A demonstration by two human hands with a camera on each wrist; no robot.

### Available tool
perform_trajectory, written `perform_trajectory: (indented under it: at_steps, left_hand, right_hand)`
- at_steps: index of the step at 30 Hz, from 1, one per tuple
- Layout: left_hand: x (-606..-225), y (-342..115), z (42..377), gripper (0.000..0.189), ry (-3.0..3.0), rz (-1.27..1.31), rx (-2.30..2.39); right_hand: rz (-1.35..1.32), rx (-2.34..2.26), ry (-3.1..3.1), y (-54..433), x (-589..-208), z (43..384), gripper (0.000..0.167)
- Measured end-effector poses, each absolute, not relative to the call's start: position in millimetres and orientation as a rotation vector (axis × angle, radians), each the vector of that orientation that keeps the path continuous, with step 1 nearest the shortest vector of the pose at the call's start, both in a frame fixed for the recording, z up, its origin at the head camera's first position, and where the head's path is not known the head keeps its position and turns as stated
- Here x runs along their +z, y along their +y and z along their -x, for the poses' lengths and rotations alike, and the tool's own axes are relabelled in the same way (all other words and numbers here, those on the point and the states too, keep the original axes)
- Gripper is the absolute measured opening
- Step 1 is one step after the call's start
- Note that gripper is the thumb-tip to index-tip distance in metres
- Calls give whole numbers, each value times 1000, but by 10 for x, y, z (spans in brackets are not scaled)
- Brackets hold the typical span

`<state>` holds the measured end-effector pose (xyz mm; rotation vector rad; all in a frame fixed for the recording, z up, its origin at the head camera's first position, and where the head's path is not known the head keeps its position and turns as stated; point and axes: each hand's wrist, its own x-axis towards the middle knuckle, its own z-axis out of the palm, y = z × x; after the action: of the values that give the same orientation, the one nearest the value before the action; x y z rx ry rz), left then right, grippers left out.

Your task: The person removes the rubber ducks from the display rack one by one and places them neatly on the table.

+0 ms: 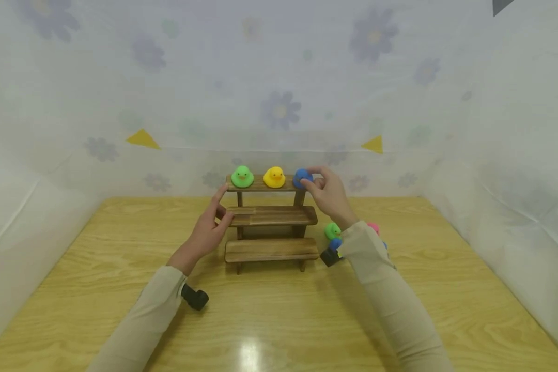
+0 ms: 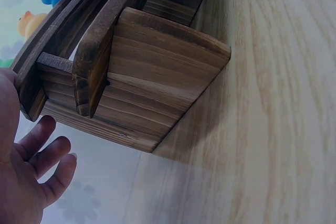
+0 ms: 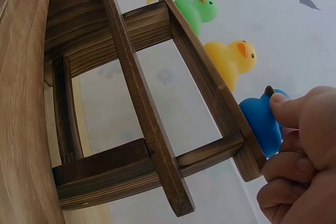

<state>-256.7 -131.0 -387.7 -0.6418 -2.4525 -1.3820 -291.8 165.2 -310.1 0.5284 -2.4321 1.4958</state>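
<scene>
A small three-step wooden stand (image 1: 272,250) is at the middle of the table. Along its top step sit a green rubber duck (image 1: 242,177), a yellow rubber duck (image 1: 274,177) and, at the right end, a blue rubber duck (image 1: 301,178). My right hand (image 1: 330,196) pinches the blue duck between thumb and fingers, its base right at the step in the right wrist view. At the stand's left side, my left hand (image 1: 206,230) touches it with index finger at the top step and thumb at the middle one. Its other fingers (image 2: 60,177) are relaxed beside the frame.
Right of the stand, partly hidden by my right sleeve (image 1: 376,263), are more ducks: a green one (image 1: 332,231), a blue one (image 1: 336,244) and a pink one (image 1: 374,227). A flower-patterned sheet (image 1: 279,67) hangs behind the wood-grain table (image 1: 260,310).
</scene>
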Motion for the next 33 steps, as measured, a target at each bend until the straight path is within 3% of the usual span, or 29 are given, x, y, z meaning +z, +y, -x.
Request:
perform_trajectory:
  at_steps: [10,17,21,33]
  left_hand:
    - [-3869,-1305,2573,64,-2457,641,-1383]
    - [-3874,-1301,2576,64,-2459,638,-1368]
    - [-3875,-1297,2578,64,-2462,638,-1362]
    - [-3862,-1288,2571,64,-2453,647,-1365]
  right_hand:
    - [-528,1455,-2440,1693,-3103,2915,31]
    - [-509,1453,-2483,1652,-2936,2702,32]
    - [-501,1464,-2488,1752,-3091,2839,34]
    - [-551,1444,-2422,1830,-3130,2759,28]
